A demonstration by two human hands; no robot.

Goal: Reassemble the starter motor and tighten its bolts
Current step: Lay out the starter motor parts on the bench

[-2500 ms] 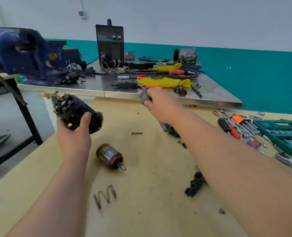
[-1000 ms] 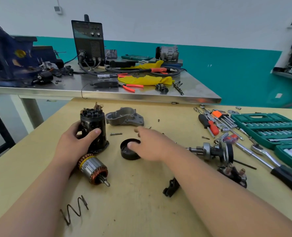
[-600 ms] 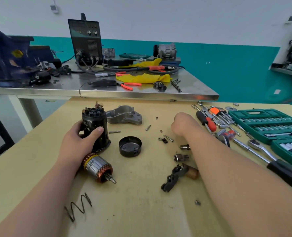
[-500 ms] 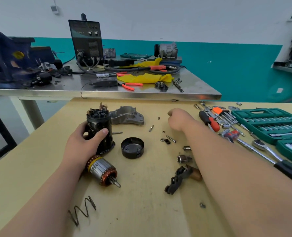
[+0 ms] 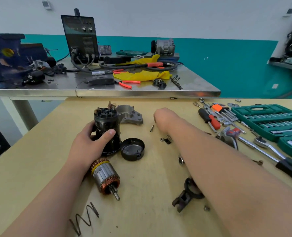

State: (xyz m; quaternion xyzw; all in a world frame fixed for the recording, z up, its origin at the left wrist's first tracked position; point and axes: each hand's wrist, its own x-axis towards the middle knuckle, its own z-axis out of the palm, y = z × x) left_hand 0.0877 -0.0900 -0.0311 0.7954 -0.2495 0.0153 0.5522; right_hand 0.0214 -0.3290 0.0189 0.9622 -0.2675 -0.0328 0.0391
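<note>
My left hand [image 5: 90, 142] grips the black motor housing [image 5: 107, 130], which stands upright on the wooden table [image 5: 39, 159] with its brush holder on top. The copper-wound armature [image 5: 106, 177] lies just below that hand. A black end cap [image 5: 132, 148] sits open side up to the right of the housing. The grey aluminium nose housing [image 5: 130, 114] lies behind it. My right hand [image 5: 164, 118] hovers over small loose parts beside a small bolt [image 5: 151, 128]; its fingers are curled under and hidden.
A spring [image 5: 84, 218] lies near the front edge; a black fork lever [image 5: 186, 195] shows under my right forearm. Screwdrivers [image 5: 209, 119], a ratchet [image 5: 268, 151] and a green socket set [image 5: 268, 120] fill the right side. Behind stands a steel table [image 5: 107, 90] with a welder [image 5: 80, 38].
My right hand left the end cap and reached to the far middle of the table, among the small bolts. My left hand stood the housing upright and keeps hold of it.
</note>
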